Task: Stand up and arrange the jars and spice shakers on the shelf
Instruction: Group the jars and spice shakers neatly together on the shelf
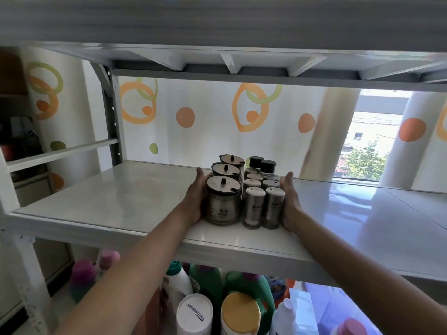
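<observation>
Three steel jars (223,204) with flat knobbed lids stand upright in a column on the white shelf (125,204). Right beside them several steel spice shakers (263,206) stand in two columns, with two black-capped bottles (262,163) behind. My left hand (196,201) lies flat against the left side of the front jar. My right hand (290,201) presses flat against the right side of the shaker column. Both palms squeeze the group from its two sides; neither hand wraps around a single item.
The shelf above (217,27) hangs low over the group. A patterned curtain (193,117) and a window (372,146) lie behind. Detergent bottles (242,286) and capped containers stand on the level below. A grey upright post (112,122) is at the back left.
</observation>
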Demonstrator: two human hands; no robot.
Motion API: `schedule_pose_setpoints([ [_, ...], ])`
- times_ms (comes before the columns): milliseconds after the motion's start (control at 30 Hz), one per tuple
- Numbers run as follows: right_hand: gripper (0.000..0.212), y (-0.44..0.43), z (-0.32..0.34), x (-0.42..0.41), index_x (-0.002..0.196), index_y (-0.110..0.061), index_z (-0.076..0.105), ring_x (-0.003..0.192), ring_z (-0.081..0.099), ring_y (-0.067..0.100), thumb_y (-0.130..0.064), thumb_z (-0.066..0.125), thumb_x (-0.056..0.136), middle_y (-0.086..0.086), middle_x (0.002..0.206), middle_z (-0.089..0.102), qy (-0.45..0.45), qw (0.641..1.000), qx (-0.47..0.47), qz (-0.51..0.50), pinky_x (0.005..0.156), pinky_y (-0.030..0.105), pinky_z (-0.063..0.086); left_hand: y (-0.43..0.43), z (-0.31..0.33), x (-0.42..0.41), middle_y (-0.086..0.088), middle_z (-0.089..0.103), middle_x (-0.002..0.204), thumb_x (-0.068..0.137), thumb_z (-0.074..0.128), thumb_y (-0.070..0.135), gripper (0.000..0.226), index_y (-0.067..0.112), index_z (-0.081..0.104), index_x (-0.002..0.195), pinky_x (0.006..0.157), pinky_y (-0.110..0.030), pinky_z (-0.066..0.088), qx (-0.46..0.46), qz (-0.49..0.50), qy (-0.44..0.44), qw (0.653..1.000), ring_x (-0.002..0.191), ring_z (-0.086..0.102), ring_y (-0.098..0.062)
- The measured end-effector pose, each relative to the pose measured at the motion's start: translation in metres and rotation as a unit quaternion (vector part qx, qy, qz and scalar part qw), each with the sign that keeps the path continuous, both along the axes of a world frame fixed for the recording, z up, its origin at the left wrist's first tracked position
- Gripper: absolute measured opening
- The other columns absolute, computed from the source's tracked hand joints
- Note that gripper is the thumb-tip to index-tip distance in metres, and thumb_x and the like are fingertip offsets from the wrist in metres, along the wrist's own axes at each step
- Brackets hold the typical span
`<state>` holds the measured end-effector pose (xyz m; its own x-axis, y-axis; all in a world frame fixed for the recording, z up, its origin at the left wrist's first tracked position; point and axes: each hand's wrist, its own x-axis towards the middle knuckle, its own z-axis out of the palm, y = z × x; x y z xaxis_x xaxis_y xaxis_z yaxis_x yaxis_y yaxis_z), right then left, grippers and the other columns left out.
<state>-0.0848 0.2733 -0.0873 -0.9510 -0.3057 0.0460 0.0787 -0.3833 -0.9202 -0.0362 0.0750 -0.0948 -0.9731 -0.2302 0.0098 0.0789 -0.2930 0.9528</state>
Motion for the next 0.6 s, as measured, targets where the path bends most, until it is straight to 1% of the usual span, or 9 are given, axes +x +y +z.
schedule_pose_setpoints([
  [67,0.067,-0.001,-0.004,-0.005,0.107,-0.014,0.061,0.075,0.07,0.017,-0.059,0.014,0.094,0.002,0.078,0.075,0.017,1.0,-0.014,0.005,0.079,0.035,0.051,0.005,0.0,-0.002,-0.006,0.067,0.106,0.096,0.013,0.058,0.068,0.015,0.059,0.12,0.088,-0.031,0.047,0.001,-0.003,-0.008,1.0,0.101,0.062,-0.022],
  [167,0.065,-0.004,-0.007,-0.009,0.111,-0.013,0.06,0.077,0.068,0.02,-0.059,0.017,0.094,0.001,0.074,0.075,0.018,1.0,-0.01,0.002,0.08,0.035,0.051,0.007,-0.001,-0.003,-0.01,0.065,0.116,0.095,0.017,0.06,0.068,0.015,0.059,0.123,0.097,-0.037,0.045,-0.012,0.007,-0.017,1.0,0.111,0.059,-0.026],
  [267,0.064,-0.008,-0.006,-0.008,0.098,-0.014,0.064,0.068,0.068,0.018,-0.06,0.02,0.094,0.001,0.065,0.074,-0.001,1.0,0.004,-0.009,0.073,0.032,0.052,0.009,0.002,0.0,-0.01,0.064,0.123,0.093,0.021,0.063,0.068,0.016,0.061,0.123,0.106,-0.041,0.041,-0.016,0.019,-0.037,0.999,0.116,0.058,-0.027],
  [400,0.062,-0.009,-0.004,-0.005,0.09,-0.016,0.064,0.076,0.064,0.021,-0.059,0.019,0.094,0.002,0.064,0.073,0.005,1.0,0.011,-0.018,0.072,0.031,0.051,0.01,0.003,0.003,-0.011,0.062,0.128,0.091,0.022,0.065,0.07,0.016,0.059,0.127,0.108,-0.044,0.04,-0.006,0.028,-0.036,0.999,0.118,0.058,-0.027],
  [467,0.061,-0.007,-0.002,-0.001,0.093,-0.017,0.064,0.078,0.064,0.021,-0.058,0.019,0.095,0.005,0.076,0.072,0.01,1.0,0.021,-0.02,0.075,0.031,0.051,0.015,0.005,0.01,-0.007,0.06,0.13,0.093,0.02,0.063,0.068,0.018,0.057,0.127,0.103,-0.038,0.044,-0.021,0.027,-0.012,0.999,0.116,0.058,-0.023],
  [500,0.062,-0.006,-0.001,0.002,0.097,-0.016,0.064,0.081,0.064,0.021,-0.059,0.018,0.094,0.006,0.085,0.07,0.019,0.999,0.034,-0.015,0.077,0.031,0.051,0.018,0.006,0.015,-0.001,0.058,0.131,0.094,0.019,0.06,0.063,0.02,0.055,0.126,0.097,-0.03,0.047,-0.041,0.035,0.007,0.998,0.114,0.058,-0.018],
  [533,0.064,-0.003,-0.002,0.004,0.103,-0.015,0.064,0.089,0.064,0.02,-0.06,0.018,0.093,0.007,0.096,0.069,0.033,0.998,0.057,-0.012,0.08,0.032,0.05,0.021,0.006,0.021,0.003,0.054,0.133,0.096,0.018,0.057,0.058,0.021,0.05,0.129,0.093,-0.02,0.047,-0.076,0.058,0.027,0.995,0.113,0.056,-0.013],
  [567,0.067,0.003,-0.005,0.006,0.114,-0.015,0.06,0.103,0.062,0.02,-0.063,0.019,0.091,0.007,0.113,0.066,0.048,0.995,0.082,-0.007,0.089,0.031,0.047,0.022,0.006,0.028,0.004,0.047,0.14,0.096,0.018,0.054,0.058,0.021,0.042,0.137,0.098,-0.012,0.039,-0.133,0.098,0.056,0.985,0.121,0.051,-0.01],
  [600,0.073,0.012,-0.01,0.009,0.13,-0.016,0.051,0.122,0.052,0.018,-0.068,0.022,0.087,0.005,0.135,0.054,0.072,0.992,0.104,-0.001,0.103,0.031,0.037,0.02,0.004,0.035,0.005,0.034,0.15,0.095,0.019,0.056,0.063,0.022,0.03,0.146,0.104,-0.01,0.026,-0.216,0.139,0.095,0.962,0.134,0.039,-0.01],
])
